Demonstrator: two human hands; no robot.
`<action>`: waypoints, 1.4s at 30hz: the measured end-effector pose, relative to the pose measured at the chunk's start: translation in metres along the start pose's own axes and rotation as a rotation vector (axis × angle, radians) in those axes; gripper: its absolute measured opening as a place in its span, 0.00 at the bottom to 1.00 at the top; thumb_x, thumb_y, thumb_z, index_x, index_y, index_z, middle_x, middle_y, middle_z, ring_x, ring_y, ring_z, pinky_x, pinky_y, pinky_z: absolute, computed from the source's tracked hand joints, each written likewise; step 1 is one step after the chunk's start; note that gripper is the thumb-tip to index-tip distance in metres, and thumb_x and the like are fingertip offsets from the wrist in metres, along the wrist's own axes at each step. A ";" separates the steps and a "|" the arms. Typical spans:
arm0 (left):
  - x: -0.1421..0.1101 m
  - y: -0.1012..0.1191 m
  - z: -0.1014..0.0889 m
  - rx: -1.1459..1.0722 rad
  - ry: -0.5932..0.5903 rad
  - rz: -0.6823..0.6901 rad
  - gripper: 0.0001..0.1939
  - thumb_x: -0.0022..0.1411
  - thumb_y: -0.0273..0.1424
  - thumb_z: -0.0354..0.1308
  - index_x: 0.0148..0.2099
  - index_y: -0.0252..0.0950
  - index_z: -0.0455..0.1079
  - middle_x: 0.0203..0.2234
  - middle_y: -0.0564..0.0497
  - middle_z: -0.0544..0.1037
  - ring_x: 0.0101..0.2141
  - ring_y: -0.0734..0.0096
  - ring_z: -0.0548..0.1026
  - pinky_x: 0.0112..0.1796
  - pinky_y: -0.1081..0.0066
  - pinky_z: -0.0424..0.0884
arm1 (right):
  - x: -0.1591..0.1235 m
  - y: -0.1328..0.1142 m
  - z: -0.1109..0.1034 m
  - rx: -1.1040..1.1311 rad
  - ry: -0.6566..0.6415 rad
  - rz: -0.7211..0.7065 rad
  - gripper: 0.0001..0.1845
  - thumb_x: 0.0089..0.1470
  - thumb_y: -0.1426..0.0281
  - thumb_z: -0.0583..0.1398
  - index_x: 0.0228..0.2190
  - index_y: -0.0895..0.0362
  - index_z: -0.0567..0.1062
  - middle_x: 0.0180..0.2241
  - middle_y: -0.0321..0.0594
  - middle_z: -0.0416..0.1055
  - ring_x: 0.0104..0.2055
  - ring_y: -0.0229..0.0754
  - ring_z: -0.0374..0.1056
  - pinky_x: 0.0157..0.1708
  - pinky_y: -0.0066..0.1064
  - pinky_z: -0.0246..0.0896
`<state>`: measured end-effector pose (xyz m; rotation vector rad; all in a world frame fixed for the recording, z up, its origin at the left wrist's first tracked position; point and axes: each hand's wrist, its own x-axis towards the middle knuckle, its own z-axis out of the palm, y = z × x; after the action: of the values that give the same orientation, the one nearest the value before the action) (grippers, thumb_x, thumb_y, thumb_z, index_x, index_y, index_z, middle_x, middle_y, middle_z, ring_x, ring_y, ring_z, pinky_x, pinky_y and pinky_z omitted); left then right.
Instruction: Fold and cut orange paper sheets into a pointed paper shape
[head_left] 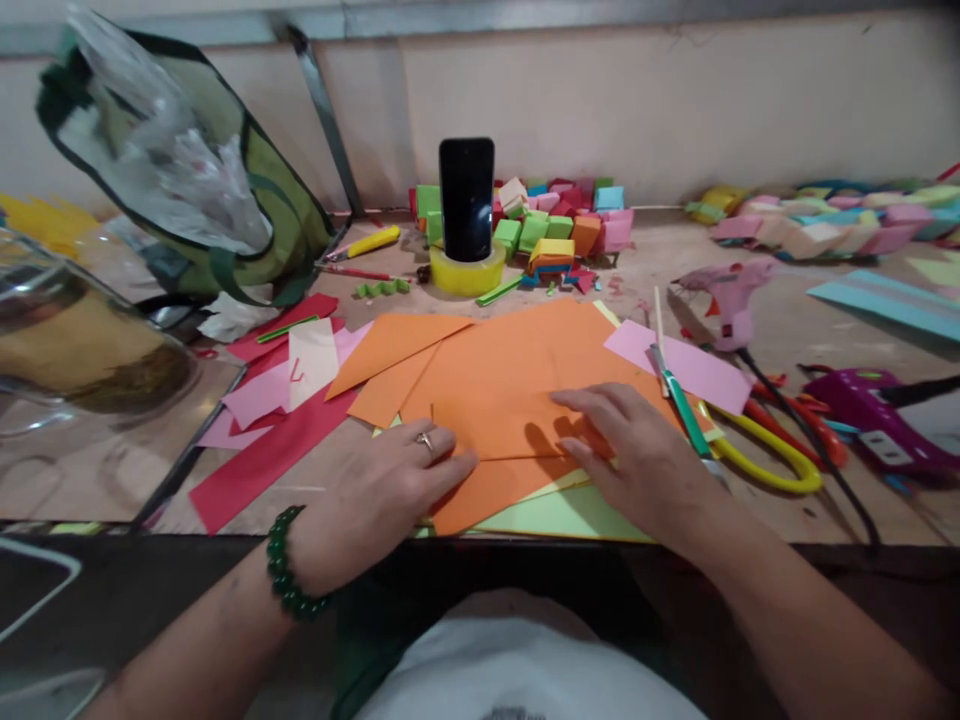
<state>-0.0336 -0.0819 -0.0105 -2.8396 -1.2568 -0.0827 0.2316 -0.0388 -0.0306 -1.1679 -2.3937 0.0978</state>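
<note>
A sheet of orange paper (499, 430) with a crease across it lies in front of me, on top of more orange sheets (525, 340). My left hand (390, 480), with a ring and a green bead bracelet (281, 565), has its fingers curled at the sheet's left edge and its thumb on the paper. Over the right part of the sheet, my right hand (630, 450) is open, fingers apart and casting shadows; whether the fingertips touch I cannot tell. Pale green paper (577, 512) shows beneath. A green-handled cutter (682, 405) lies beside my right hand.
Yellow-handled scissors (772, 455), a pink glue gun (731, 300) and a purple power strip (870, 425) lie rightward. A phone (466, 200) stands in a yellow tape roll (469, 272) before folded paper pieces (540, 225). Leftward are red paper (262, 465), a bag (262, 180) and a glass jug (82, 340).
</note>
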 end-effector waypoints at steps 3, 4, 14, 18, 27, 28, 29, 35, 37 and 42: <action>-0.001 0.004 -0.010 0.052 -0.020 0.037 0.16 0.67 0.24 0.43 0.52 0.34 0.67 0.37 0.45 0.73 0.36 0.64 0.69 0.35 0.67 0.66 | 0.006 -0.013 -0.005 -0.101 -0.088 -0.267 0.19 0.59 0.78 0.51 0.50 0.55 0.69 0.47 0.48 0.70 0.47 0.50 0.63 0.46 0.44 0.61; -0.001 0.006 -0.013 0.072 -0.038 0.034 0.16 0.67 0.23 0.44 0.53 0.35 0.67 0.36 0.45 0.73 0.35 0.64 0.69 0.35 0.67 0.66 | 0.009 -0.018 -0.006 -0.103 -0.138 -0.347 0.18 0.59 0.77 0.51 0.50 0.55 0.69 0.47 0.47 0.70 0.48 0.49 0.63 0.46 0.43 0.61; -0.002 0.013 -0.020 0.016 -0.119 -0.045 0.19 0.57 0.18 0.48 0.49 0.35 0.68 0.37 0.45 0.74 0.36 0.60 0.70 0.36 0.62 0.67 | 0.005 -0.015 -0.005 0.036 -0.229 -0.416 0.15 0.59 0.79 0.50 0.40 0.59 0.75 0.38 0.46 0.74 0.40 0.44 0.66 0.39 0.36 0.66; -0.012 0.014 -0.010 -0.021 -0.038 -0.094 0.22 0.56 0.17 0.46 0.52 0.32 0.68 0.43 0.42 0.75 0.41 0.57 0.70 0.41 0.59 0.67 | -0.016 0.000 -0.017 0.019 -0.143 -0.294 0.20 0.56 0.83 0.48 0.41 0.60 0.75 0.39 0.47 0.75 0.40 0.44 0.66 0.37 0.34 0.68; -0.028 0.025 0.007 -0.138 0.187 -0.236 0.24 0.57 0.16 0.44 0.53 0.31 0.70 0.49 0.43 0.75 0.46 0.58 0.68 0.49 0.55 0.67 | -0.031 -0.002 -0.010 -0.003 -0.054 -0.164 0.23 0.49 0.87 0.49 0.40 0.59 0.75 0.38 0.45 0.74 0.40 0.45 0.67 0.37 0.36 0.70; -0.031 0.026 0.008 -0.151 0.191 -0.247 0.24 0.58 0.16 0.44 0.53 0.31 0.70 0.50 0.44 0.75 0.47 0.58 0.68 0.50 0.55 0.67 | -0.032 -0.002 -0.008 -0.001 -0.040 -0.145 0.23 0.49 0.87 0.49 0.40 0.59 0.75 0.38 0.45 0.74 0.40 0.45 0.67 0.37 0.36 0.70; -0.033 0.027 0.009 -0.163 0.186 -0.254 0.24 0.59 0.17 0.44 0.54 0.31 0.69 0.51 0.45 0.74 0.49 0.58 0.67 0.50 0.55 0.67 | -0.033 -0.003 -0.007 -0.001 -0.028 -0.127 0.23 0.49 0.87 0.49 0.40 0.59 0.75 0.38 0.45 0.74 0.40 0.45 0.67 0.37 0.36 0.70; -0.040 0.036 0.003 -0.175 0.124 -0.327 0.22 0.67 0.32 0.45 0.61 0.38 0.61 0.56 0.48 0.70 0.54 0.54 0.63 0.54 0.49 0.62 | -0.034 -0.011 -0.009 -0.032 -0.032 -0.075 0.24 0.48 0.88 0.50 0.40 0.59 0.75 0.38 0.45 0.74 0.40 0.45 0.66 0.37 0.36 0.68; -0.034 0.040 -0.003 -0.179 0.094 -0.347 0.24 0.66 0.40 0.47 0.61 0.39 0.61 0.54 0.47 0.71 0.52 0.53 0.65 0.53 0.48 0.61 | -0.027 -0.017 -0.010 -0.095 -0.085 -0.046 0.21 0.48 0.87 0.51 0.37 0.58 0.76 0.35 0.44 0.73 0.38 0.46 0.66 0.36 0.37 0.67; -0.009 0.051 -0.014 -0.118 0.057 -0.386 0.26 0.64 0.49 0.45 0.58 0.43 0.65 0.45 0.43 0.74 0.47 0.51 0.69 0.52 0.44 0.59 | -0.013 -0.026 -0.005 -0.190 -0.138 -0.090 0.19 0.51 0.82 0.57 0.42 0.54 0.76 0.36 0.44 0.72 0.39 0.49 0.65 0.37 0.38 0.64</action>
<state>-0.0026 -0.1240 0.0027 -2.6195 -1.8237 -0.2526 0.2216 -0.0659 -0.0238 -1.1686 -2.6209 -0.0830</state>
